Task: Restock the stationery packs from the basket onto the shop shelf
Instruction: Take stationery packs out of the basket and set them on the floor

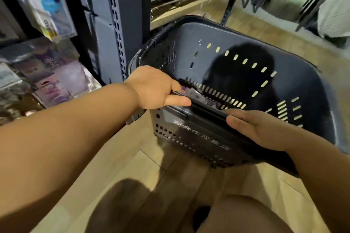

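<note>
Head view, shop aisle.

Dark grey slotted plastic shopping basket (pixel 204 130) sits mid-frame, tipped so its open mouth faces the camera. White printed characters run across its near outer wall. Black handle (pixel 162 30) lies folded against the far left rim.

Left grip (pixel 157 89), a bare hand, is at the left end of the basket's near rim. Its fingers are curled over the rim and down inside, and the thumb is stretched along the outer edge, so it has firm hold of the rim.

Right grip (pixel 255 128), also bare, lies on the right end of the same rim. Its fingers are fairly straight, pointing left along the edge. The thumb is hidden, so it cannot be told whether this hand clasps the rim or only presses on it.

Purple-and-white stationery pack (pixel 192 94) is inside the basket, tucked against the near wall just beside the left fingers; only its top edge is visible.

Shop shelf (pixel 89 79) is to the left and carries blurred purple packs (pixel 53 85). Blue-and-white carded packs (pixel 43 2) hang above. Grey slotted upright post (pixel 117 24) stands between shelf and basket.

Light wood-look tiled floor (pixel 123 157) is below, with shadows across it.
</note>
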